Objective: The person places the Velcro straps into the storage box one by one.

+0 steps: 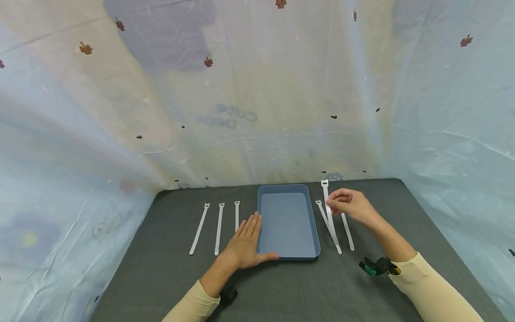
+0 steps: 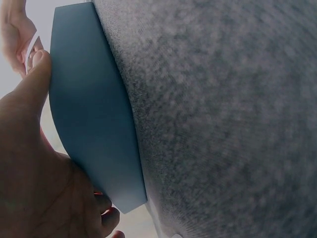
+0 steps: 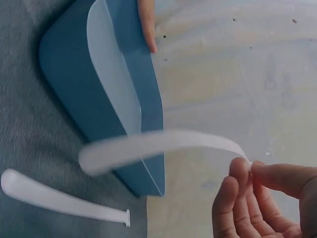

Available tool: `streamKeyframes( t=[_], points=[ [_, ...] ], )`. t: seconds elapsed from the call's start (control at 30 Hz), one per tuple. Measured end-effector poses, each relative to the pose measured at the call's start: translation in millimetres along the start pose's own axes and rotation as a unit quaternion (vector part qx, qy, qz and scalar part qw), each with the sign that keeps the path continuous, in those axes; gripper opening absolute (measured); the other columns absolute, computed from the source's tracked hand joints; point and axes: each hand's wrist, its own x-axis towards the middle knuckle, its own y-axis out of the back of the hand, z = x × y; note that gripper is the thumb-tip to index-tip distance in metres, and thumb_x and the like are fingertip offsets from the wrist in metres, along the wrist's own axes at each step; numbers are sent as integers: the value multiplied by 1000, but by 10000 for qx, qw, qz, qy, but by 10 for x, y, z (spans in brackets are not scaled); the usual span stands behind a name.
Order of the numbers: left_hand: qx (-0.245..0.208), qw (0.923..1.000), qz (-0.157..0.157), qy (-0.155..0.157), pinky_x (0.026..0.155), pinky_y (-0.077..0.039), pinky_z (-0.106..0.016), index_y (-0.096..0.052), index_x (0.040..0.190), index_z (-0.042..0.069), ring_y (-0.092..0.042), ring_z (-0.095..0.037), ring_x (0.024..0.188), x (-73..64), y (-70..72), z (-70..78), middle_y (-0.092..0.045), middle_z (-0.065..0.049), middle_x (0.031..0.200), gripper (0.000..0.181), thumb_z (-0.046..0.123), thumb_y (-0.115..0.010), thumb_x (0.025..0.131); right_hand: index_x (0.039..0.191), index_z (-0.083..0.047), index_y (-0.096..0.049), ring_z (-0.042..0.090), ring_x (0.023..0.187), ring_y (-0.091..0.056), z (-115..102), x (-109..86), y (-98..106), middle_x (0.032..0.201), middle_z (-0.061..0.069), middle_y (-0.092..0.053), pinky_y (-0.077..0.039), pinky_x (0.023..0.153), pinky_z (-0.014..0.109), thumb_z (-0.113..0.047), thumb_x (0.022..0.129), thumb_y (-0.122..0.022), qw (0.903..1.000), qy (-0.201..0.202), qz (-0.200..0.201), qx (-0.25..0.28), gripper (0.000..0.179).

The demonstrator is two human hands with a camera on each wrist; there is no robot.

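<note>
A shallow blue-grey tray [image 1: 288, 223] lies on the dark table. My left hand [image 1: 243, 248] rests against its near left corner, fingers straight along the left side and thumb along the near rim. In the left wrist view the tray's outer wall [image 2: 91, 104] faces the palm. My right hand [image 1: 349, 205] pinches a white slotted cable strap [image 1: 327, 210] between thumb and fingertips, to the right of the tray. The right wrist view has this strap [image 3: 163, 144] raised and bending, its rounded end pointing away from the fingers.
On the table right of the tray lie a slanted strap [image 1: 323, 214], partly behind the held one, and another strap [image 1: 348, 232]. To the left lie three more straps, the outermost strap [image 1: 199, 229] farthest out. A patterned sheet [image 1: 257, 89] hangs behind the table.
</note>
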Motion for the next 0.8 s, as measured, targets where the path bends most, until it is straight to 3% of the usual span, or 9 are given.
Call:
streamKeyframes(
  t=[0.3, 0.47, 0.8],
  points=[
    [-5, 10000, -65, 18, 121, -12, -46, 0, 155, 8, -5, -26, 150, -13, 38, 16, 1, -10, 162, 126, 95, -28, 68, 115, -1, -59, 24, 79, -66, -60, 76, -197, 95, 22, -67, -58, 72, 33, -27, 91, -67, 9972, 340, -76, 657, 37],
    [47, 10000, -78, 31, 121, -11, -43, 6, 154, 10, -3, -25, 150, -15, 42, 17, 2, -10, 162, 126, 96, -26, 68, 112, -2, -59, 31, 83, -66, -112, 133, -363, 96, 17, -68, -58, 74, 35, -25, 90, -68, 9949, 320, -87, 953, 34],
    [58, 10000, -21, 17, 121, -11, -43, -3, 155, 6, -4, -26, 150, -5, 17, 13, -1, -11, 162, 128, 96, -28, 67, 109, 2, -59, 33, 84, -68, -190, 280, -715, 93, 18, -69, -58, 76, 39, -23, 91, -67, 9902, 203, -410, 1320, 32]
  ],
)
